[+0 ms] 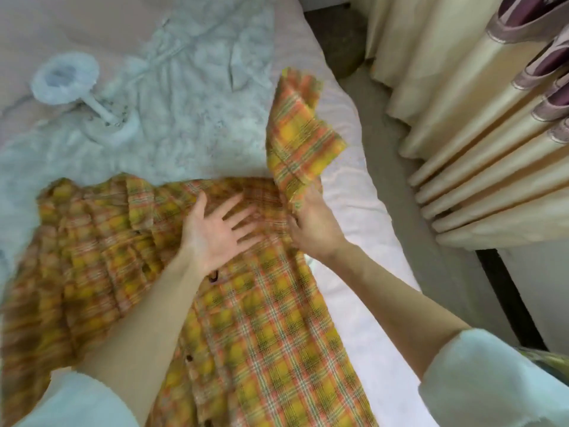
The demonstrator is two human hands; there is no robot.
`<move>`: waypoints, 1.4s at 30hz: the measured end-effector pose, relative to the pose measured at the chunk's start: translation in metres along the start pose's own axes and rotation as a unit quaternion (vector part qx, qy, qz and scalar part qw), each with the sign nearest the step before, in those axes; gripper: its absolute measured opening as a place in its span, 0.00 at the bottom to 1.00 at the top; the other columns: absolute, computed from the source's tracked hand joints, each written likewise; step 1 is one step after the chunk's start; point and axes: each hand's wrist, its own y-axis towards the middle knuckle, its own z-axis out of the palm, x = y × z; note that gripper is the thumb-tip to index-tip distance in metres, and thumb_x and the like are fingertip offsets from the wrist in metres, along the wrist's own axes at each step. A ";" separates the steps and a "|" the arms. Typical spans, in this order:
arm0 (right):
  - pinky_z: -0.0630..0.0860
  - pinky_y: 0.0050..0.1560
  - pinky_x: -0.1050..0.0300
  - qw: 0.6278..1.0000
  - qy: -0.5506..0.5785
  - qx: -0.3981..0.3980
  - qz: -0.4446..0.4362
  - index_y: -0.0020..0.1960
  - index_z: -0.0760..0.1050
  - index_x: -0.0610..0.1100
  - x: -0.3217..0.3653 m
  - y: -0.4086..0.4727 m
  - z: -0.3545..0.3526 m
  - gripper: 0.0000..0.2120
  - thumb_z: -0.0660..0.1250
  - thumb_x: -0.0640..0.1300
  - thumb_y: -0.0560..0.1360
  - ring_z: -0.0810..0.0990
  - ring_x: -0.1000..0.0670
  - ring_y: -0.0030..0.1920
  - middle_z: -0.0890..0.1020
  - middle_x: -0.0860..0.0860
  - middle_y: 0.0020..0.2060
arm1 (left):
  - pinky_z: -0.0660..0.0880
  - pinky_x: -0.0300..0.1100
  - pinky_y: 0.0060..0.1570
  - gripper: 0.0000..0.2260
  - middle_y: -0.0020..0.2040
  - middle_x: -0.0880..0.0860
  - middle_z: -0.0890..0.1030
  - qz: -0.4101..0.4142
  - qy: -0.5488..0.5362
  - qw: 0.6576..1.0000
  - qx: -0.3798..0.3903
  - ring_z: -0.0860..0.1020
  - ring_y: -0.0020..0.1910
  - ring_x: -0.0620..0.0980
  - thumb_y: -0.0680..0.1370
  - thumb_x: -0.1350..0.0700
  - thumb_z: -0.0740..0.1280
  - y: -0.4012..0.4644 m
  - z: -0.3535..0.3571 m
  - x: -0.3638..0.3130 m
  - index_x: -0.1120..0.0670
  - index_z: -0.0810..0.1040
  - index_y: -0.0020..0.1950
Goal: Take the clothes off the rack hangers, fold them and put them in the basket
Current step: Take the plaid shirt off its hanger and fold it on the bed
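The plaid shirt (240, 318) lay spread on the bed (354, 186) — near side. The left hand (215, 229) pressed it, fingers wide and straight. The right hand (311, 226) gripped its raised sleeve (301, 131) — right of the left hand.

You have the yellow-and-orange plaid shirt (252, 334) spread flat on the bed, brown buttons showing along its front. One sleeve (300, 131) is lifted upright at its far right corner, while the left side lies rumpled in folds.

Plaid shirt (261, 334) on bed (354, 186) — left hand (215, 229) flat, right hand (311, 226) lifting sleeve (301, 134)
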 end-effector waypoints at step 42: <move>0.65 0.69 0.49 0.934 -0.167 0.310 0.055 0.75 0.55 0.50 0.204 -0.059 0.279 0.23 0.52 0.47 0.80 0.57 0.47 0.72 0.59 0.51 0.73 | 0.74 0.51 0.54 0.14 0.57 0.57 0.78 0.010 0.367 0.831 -0.418 0.77 0.53 0.56 0.75 0.48 0.68 -0.141 -0.353 -0.028 0.54 0.74 0.57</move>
